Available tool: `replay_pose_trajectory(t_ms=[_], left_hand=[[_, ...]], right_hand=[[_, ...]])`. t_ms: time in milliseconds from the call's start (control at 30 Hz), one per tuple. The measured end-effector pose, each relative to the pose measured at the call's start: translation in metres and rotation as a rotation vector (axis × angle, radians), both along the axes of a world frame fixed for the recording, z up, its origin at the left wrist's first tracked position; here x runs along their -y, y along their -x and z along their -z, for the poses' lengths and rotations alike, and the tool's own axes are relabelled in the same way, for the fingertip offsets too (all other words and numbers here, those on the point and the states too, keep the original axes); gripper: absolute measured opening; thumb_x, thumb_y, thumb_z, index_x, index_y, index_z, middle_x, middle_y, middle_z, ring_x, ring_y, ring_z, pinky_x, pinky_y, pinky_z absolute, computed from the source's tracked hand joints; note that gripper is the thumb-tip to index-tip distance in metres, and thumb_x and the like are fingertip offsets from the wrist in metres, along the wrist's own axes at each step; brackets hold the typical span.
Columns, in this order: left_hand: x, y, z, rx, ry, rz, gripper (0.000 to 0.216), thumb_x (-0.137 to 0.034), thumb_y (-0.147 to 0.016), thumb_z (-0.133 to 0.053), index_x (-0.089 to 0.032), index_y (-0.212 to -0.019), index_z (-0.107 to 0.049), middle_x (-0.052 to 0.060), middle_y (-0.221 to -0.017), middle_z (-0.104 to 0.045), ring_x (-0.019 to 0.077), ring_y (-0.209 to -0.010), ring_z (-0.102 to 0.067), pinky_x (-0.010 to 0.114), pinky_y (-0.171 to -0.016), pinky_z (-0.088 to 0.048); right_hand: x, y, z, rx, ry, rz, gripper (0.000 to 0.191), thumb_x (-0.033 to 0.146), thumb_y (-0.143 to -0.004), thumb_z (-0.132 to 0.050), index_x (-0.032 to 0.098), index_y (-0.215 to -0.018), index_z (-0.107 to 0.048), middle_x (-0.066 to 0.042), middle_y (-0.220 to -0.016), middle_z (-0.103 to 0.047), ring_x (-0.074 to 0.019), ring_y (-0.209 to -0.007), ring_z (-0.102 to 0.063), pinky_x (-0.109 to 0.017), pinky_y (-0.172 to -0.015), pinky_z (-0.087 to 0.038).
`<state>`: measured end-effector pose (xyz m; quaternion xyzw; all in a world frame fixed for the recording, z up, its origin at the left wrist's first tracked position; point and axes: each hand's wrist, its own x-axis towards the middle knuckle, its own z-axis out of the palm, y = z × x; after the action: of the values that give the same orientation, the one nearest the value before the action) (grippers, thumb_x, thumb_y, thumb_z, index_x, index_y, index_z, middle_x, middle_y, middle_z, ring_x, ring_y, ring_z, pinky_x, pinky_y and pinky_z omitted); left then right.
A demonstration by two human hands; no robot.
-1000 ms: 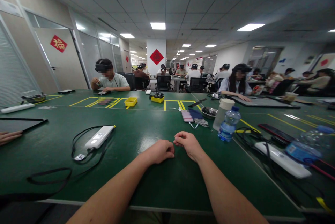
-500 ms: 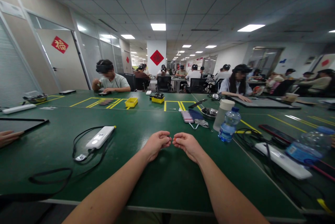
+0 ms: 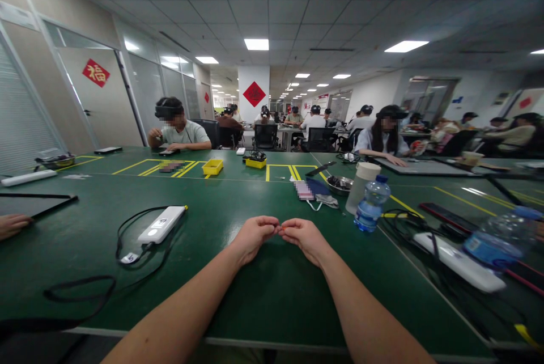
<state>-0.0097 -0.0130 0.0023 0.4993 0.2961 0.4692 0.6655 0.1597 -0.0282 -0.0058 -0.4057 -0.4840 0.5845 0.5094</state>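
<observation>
My left hand (image 3: 254,235) and my right hand (image 3: 305,236) meet just above the green table (image 3: 263,290), fingertips touching at the middle. Both are curled in a pinch around a tiny reddish thing (image 3: 280,229) between them, too small to name. A white power bank (image 3: 162,223) with a black cable (image 3: 127,239) lies to the left of my left hand. A water bottle (image 3: 372,203) stands to the right of my right hand.
A white cup (image 3: 361,182), a metal bowl (image 3: 339,183) and a cloth pouch (image 3: 317,189) sit behind the bottle. More bottles, cables and a white device (image 3: 459,265) lie at the right. Another person's hand (image 3: 12,223) rests at the left edge. Seated people work at the far side.
My left hand has lifted from a loose fist and come to the right hand; the fingertips now touch in a pinch. The neighbour's hand at the left has drawn back slightly.
</observation>
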Motion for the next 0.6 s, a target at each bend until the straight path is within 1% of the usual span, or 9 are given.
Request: replay_pose_trajectory(t_ms=[67,167,267,400,467,533,600], left_hand=[[0.0000,0.0009,-0.0011,-0.059,-0.064,-0.009,0.022,-0.014,-0.067,-0.065,-0.010,-0.089,-0.063,0.010,-0.084,-0.066,0.0141,-0.075,-0.063,0.026,-0.075,-0.047],[0.0002,0.0019,-0.0017,-0.189,-0.138,-0.017,0.021,-0.026,-0.071,-0.063,-0.010,-0.085,-0.064,0.007,-0.074,-0.065,0.0115,-0.063,-0.060,0.023,-0.063,-0.047],[0.0000,0.0020,0.0000,-0.235,-0.129,-0.049,0.023,-0.031,-0.073,-0.061,-0.009,-0.078,-0.065,0.006,-0.068,-0.063,0.0090,-0.057,-0.055,0.020,-0.055,-0.045],[-0.0027,0.0025,0.0040,-0.111,0.011,-0.065,0.026,-0.027,-0.074,-0.063,-0.010,-0.093,-0.063,0.005,-0.070,-0.061,0.0071,-0.055,-0.054,0.018,-0.053,-0.045],[-0.0047,0.0028,0.0052,-0.040,0.078,-0.055,0.024,-0.023,-0.076,-0.061,-0.010,-0.096,-0.061,0.005,-0.070,-0.060,0.0065,-0.054,-0.055,0.018,-0.054,-0.047],[-0.0059,0.0024,0.0052,0.027,0.135,-0.046,0.019,-0.019,-0.078,-0.059,-0.009,-0.094,-0.061,0.007,-0.074,-0.061,0.0075,-0.058,-0.058,0.019,-0.060,-0.050],[-0.0060,0.0016,0.0045,0.078,0.162,-0.046,0.017,-0.012,-0.077,-0.058,-0.008,-0.094,-0.060,0.010,-0.082,-0.062,0.0098,-0.067,-0.061,0.022,-0.069,-0.052]], right_hand=[[0.0003,0.0002,-0.0012,-0.014,-0.005,0.002,0.023,0.020,-0.061,-0.070,0.013,-0.082,-0.062,-0.008,-0.085,-0.068,-0.0181,-0.081,-0.065,-0.031,-0.078,-0.050],[0.0007,0.0005,-0.0032,-0.032,-0.024,0.004,0.024,0.020,-0.061,-0.070,0.013,-0.083,-0.062,-0.008,-0.084,-0.068,-0.0172,-0.078,-0.065,-0.030,-0.075,-0.051],[0.0009,0.0002,-0.0045,-0.054,-0.026,0.015,0.021,0.020,-0.061,-0.070,0.013,-0.080,-0.063,-0.008,-0.082,-0.068,-0.0161,-0.076,-0.065,-0.029,-0.074,-0.051],[0.0013,-0.0009,-0.0050,-0.061,-0.014,0.018,0.019,0.021,-0.061,-0.071,0.013,-0.077,-0.063,-0.007,-0.080,-0.067,-0.0149,-0.071,-0.064,-0.027,-0.068,-0.051],[0.0014,-0.0011,-0.0048,-0.059,-0.020,0.009,0.019,0.020,-0.061,-0.071,0.013,-0.077,-0.063,-0.006,-0.079,-0.067,-0.0135,-0.067,-0.063,-0.026,-0.065,-0.050],[0.0012,-0.0009,-0.0041,-0.064,-0.009,-0.010,0.018,0.019,-0.061,-0.070,0.013,-0.077,-0.064,-0.006,-0.077,-0.067,-0.0135,-0.068,-0.063,-0.026,-0.067,-0.050],[0.0007,-0.0007,-0.0028,-0.076,0.014,-0.030,0.018,0.018,-0.061,-0.070,0.013,-0.077,-0.064,-0.006,-0.077,-0.067,-0.0151,-0.072,-0.064,-0.028,-0.071,-0.050]])
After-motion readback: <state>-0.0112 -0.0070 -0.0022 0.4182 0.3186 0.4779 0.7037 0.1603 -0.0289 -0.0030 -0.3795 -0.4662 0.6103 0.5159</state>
